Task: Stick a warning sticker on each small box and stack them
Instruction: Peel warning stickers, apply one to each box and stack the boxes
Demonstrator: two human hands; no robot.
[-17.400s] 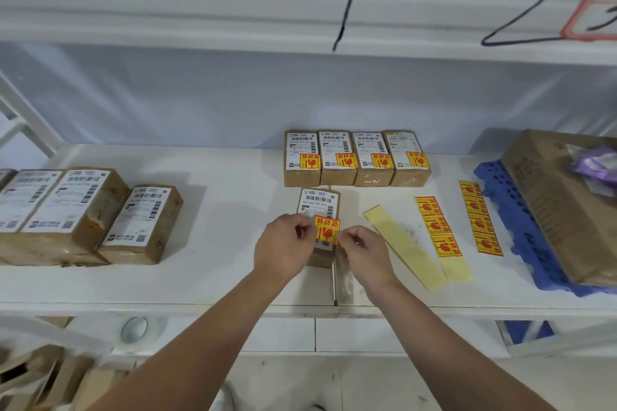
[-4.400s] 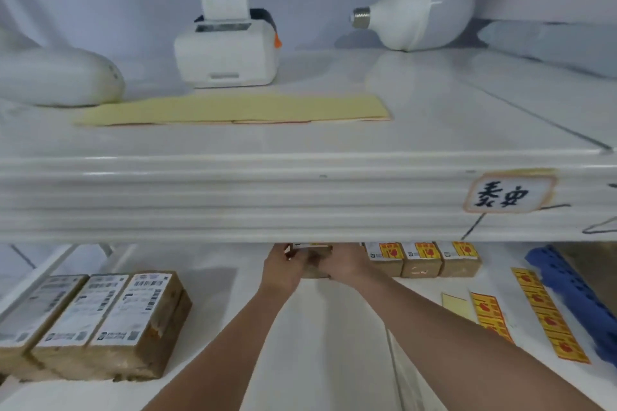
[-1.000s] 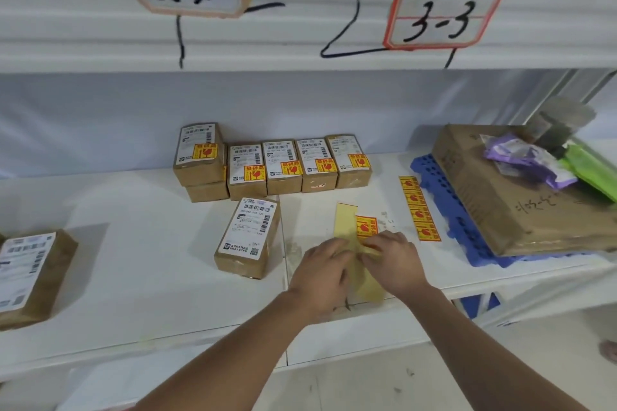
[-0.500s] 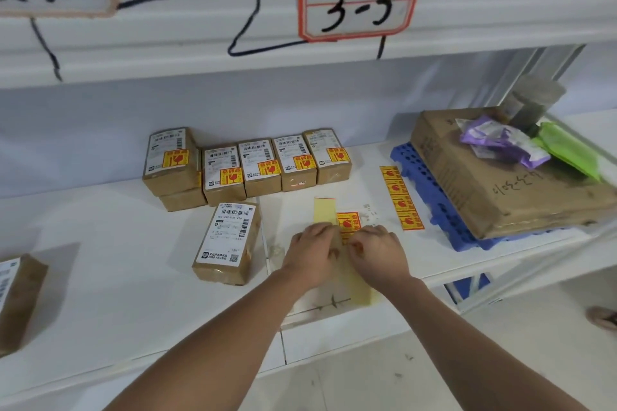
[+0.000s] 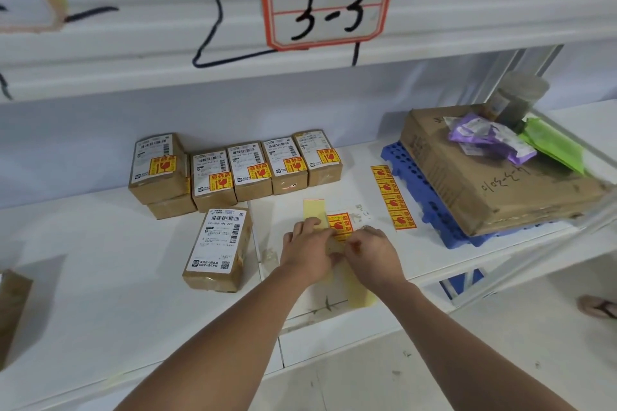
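At the shelf's [image 5: 100,294] front edge, the left hand [image 5: 309,252] pressed the backing strip [image 5: 314,208], the right hand [image 5: 370,253] pinched the sticker [image 5: 340,225]; the unstickered box [image 5: 218,247] lay front-to-back just left of the left hand.

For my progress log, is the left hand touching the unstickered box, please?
Apart. The head view shows bare white shelf between the left hand and the unstickered box.
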